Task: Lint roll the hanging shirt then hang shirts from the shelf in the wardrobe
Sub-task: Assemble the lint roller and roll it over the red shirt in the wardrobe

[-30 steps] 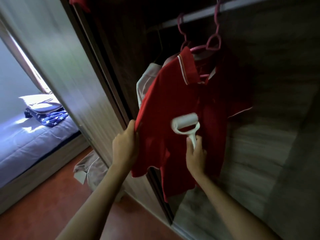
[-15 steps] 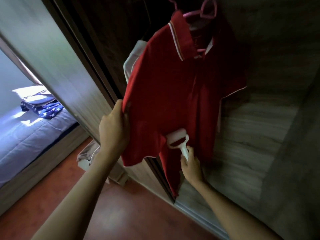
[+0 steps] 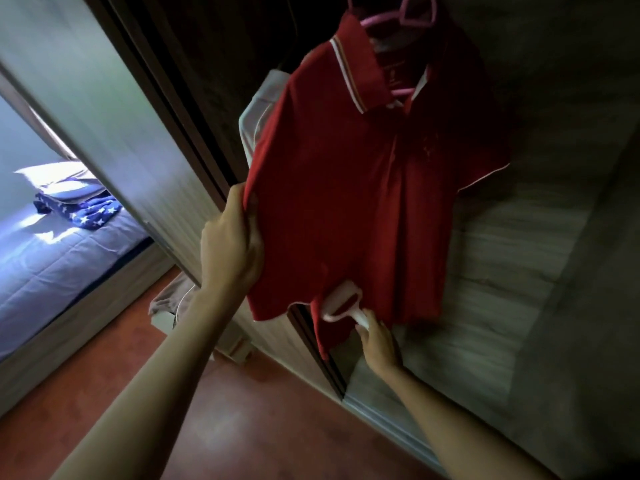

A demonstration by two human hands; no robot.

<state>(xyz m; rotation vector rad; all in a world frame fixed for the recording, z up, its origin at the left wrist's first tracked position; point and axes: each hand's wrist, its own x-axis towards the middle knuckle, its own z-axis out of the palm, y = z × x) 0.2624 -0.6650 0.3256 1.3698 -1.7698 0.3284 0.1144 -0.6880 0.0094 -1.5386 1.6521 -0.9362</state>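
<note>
Lower now, lint roller (image 3: 341, 302) gripped by right hand (image 3: 379, 342) nears red shirt (image 3: 360, 202) hem; left hand (image 3: 230, 247) pinches its side.

home bedroom, open wardrobe (image 3: 194, 109) with clothes on pink hangers (image 3: 408, 15), made bed (image 3: 52, 265) with folded laundry (image 3: 78, 204), red floor (image 3: 242, 427)

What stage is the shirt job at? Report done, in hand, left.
Done: nothing is visibly finished. In hand: the left hand grips the side edge of the red polo shirt on its pink plastic hanger, and the right hand holds the white lint roller at the hem. Left: hanging the shelf shirts, which are not in view.
</note>
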